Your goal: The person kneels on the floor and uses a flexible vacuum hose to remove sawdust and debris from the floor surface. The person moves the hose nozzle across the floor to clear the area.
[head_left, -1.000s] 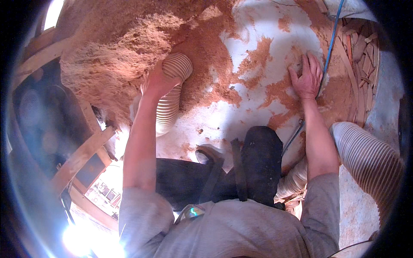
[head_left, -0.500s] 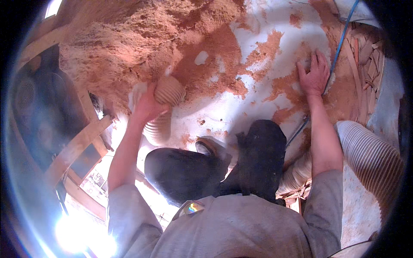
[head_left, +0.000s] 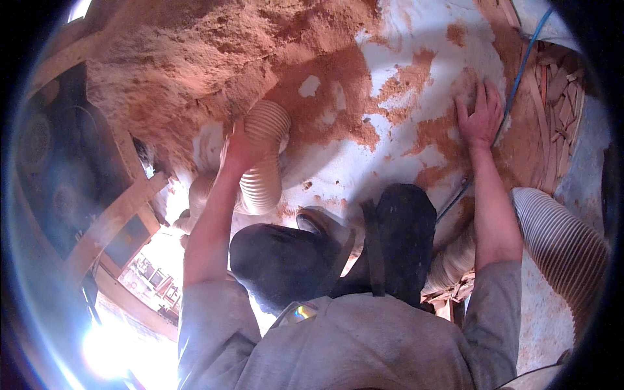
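Note:
My left hand (head_left: 240,151) is wrapped round a beige ribbed flexible hose (head_left: 261,188) close to its upper end. That end points toward a large heap of reddish-brown sawdust-like material (head_left: 182,71), and its mouth cannot be seen. Below my hand the hose bends down beside my knee. My right hand (head_left: 481,118) rests with fingers spread on the pale floor (head_left: 325,169), where patches of the reddish dust lie. Close beside its wrist runs a thin blue hose (head_left: 528,52).
A thick ribbed duct (head_left: 552,234) curves along the right side. Wood offcuts (head_left: 562,110) are piled behind it at the upper right. Wooden beams (head_left: 117,221) and dark panels (head_left: 58,156) stand at the left, with bright light coming from below them. My bent legs (head_left: 403,240) are in the middle.
My left hand and the ribbed hose have shifted right and slightly up, over the dusty floor. My right hand stays in its place on the floor; the whole view has shifted a little.

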The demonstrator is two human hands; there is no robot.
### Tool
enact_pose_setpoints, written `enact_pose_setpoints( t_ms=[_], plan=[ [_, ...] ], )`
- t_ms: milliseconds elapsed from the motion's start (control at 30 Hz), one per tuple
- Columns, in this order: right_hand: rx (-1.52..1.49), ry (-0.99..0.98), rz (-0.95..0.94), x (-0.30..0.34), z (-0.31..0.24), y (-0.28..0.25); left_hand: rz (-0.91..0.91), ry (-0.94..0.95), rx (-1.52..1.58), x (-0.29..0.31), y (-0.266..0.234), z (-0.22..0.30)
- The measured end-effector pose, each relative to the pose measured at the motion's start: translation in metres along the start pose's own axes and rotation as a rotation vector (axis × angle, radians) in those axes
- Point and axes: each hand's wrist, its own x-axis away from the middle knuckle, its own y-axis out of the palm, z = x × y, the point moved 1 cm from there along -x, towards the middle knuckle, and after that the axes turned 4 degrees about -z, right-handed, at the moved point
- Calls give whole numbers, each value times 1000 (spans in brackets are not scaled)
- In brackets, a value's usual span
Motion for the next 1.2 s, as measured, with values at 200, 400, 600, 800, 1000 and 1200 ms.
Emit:
enact_pose_setpoints(
  t_ms=[200, 400, 600, 800, 1000, 1200],
  plan=[
    [2, 17, -4, 2, 2, 1, 11, 42, -34, -33, -45, 68],
    [-9, 11, 7, 4, 5, 6, -86, 222, -246, -33, -65, 101],
    [20, 35, -41, 3, 4, 2, -171, 487, -672, 10, -40, 132],
    [0, 11, -1, 2, 3, 3, -133, 511, -615, 41, -8, 150],
    [-30, 32, 0, 0, 2, 1, -59, 216, -413, 27, -17, 169],
    [-38, 51, -23, 1, -5, -7, 106, 111, -189, -20, -59, 177]
  ],
)
